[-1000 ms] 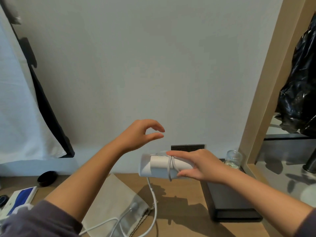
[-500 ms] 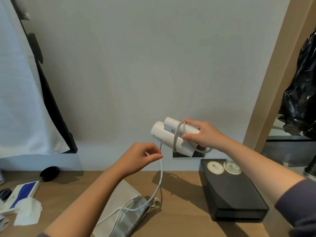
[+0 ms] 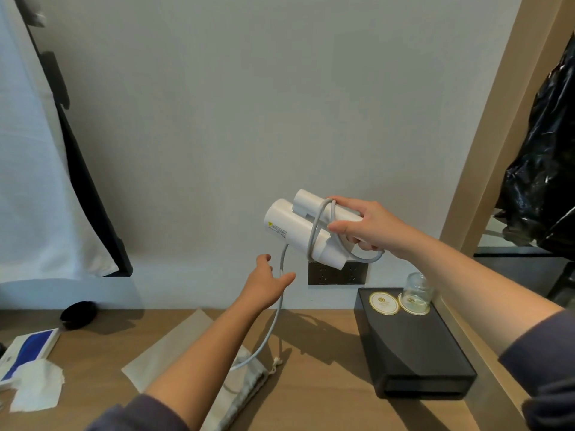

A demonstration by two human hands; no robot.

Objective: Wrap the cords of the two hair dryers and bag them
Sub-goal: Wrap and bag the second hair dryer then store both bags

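Right hand (image 3: 364, 227) grips the hair dryer (image 3: 294, 228); left hand (image 3: 267, 286) lies slack, cord (image 3: 275, 318) across it; lay each turn snug beside the last, tension steady.

a plain pale wall (image 3: 249, 104) fills most of the frame. a wooden desk (image 3: 314, 343) runs along the bottom. a tan wooden frame (image 3: 485, 150) rises at right.
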